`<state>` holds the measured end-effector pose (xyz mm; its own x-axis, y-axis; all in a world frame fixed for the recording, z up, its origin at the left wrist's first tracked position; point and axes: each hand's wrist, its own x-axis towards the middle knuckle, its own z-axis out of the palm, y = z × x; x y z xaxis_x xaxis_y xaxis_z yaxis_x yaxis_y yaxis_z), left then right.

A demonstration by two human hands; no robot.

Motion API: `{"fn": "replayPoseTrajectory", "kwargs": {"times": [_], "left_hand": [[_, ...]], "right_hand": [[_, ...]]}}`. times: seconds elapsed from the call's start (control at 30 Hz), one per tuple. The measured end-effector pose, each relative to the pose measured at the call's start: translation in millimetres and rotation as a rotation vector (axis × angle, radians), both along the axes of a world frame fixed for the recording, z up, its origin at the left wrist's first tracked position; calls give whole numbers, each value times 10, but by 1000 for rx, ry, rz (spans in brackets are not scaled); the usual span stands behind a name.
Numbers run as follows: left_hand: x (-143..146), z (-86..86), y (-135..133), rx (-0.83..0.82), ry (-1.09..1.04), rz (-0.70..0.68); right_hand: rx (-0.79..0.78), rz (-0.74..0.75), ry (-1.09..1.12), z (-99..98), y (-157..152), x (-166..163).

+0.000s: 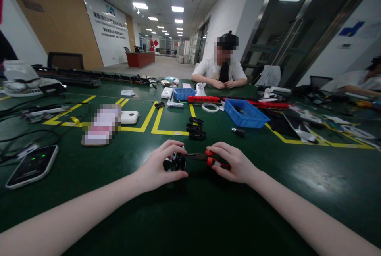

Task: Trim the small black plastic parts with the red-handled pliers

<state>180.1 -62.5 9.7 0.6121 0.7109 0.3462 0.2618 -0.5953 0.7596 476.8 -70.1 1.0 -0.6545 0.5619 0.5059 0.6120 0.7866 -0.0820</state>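
Between the thumb and fingers of my left hand (160, 164) is a small black part (179, 162), its exact kind too small to make out. My right hand (233, 161) is wrapped round the red and black handles of long-nose pliers (198, 156). The pliers' thin jaws point left and reach the upper right side of the black part; whether they grip it cannot be seen. Just beyond my hands, several similar black parts (195, 129) lie in a cluster on the green table (190, 216).
A blue tray (247, 119) with dark pieces stands behind my right hand, a small dark cylinder (238, 131) before it. Phones (32, 166) and a white device (129, 117) lie left. Yellow tape marks the table. Across it sits a person (220, 67); another is far right.
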Motion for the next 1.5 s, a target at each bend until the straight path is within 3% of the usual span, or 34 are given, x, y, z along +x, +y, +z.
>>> {"fn": "replayPoseTrajectory", "kwargs": {"times": [0.43,0.93,1.17,1.5], "left_hand": [[6,-76,54,8,16,66],[4,-41,44,8,29,25],[1,-25,73,-71,11,9],[-9,-17,74,-76,-15,-34]], "right_hand": [[-65,15,49,-1,22,1],[-121,44,79,-41,50,10],[-180,14,135,-47,65,17],[-145,54,123,-46,48,6]]}}
